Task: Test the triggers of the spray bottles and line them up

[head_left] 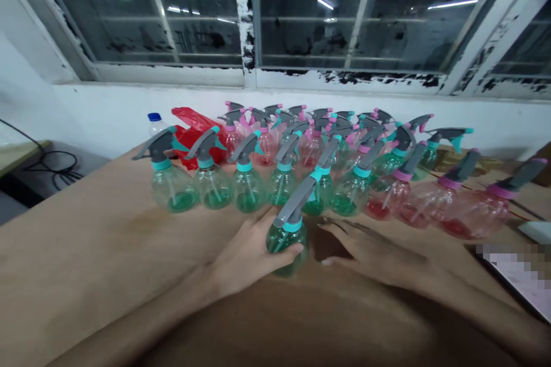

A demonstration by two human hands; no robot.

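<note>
My left hand [253, 249] is wrapped around a green spray bottle [287, 252] with a turquoise collar and a grey trigger head. The bottle stands upright near the front middle of the table, in front of a row of similar bottles. To its right, my right hand [357, 246] is held low with fingers apart, touching no bottle. Behind them runs a row of spray bottles: green ones such as the leftmost green bottle [174, 189], then red ones with pink collars such as the rightmost red bottle [477, 212].
More pink and green spray bottles [310, 149] crowd the back of the wooden table [107, 246]. A red plastic bag [189, 132] and a blue-capped bottle [155, 124] are at the back left. A flat dark-edged object [516, 281] lies at right. Cables [58, 160] hang off left.
</note>
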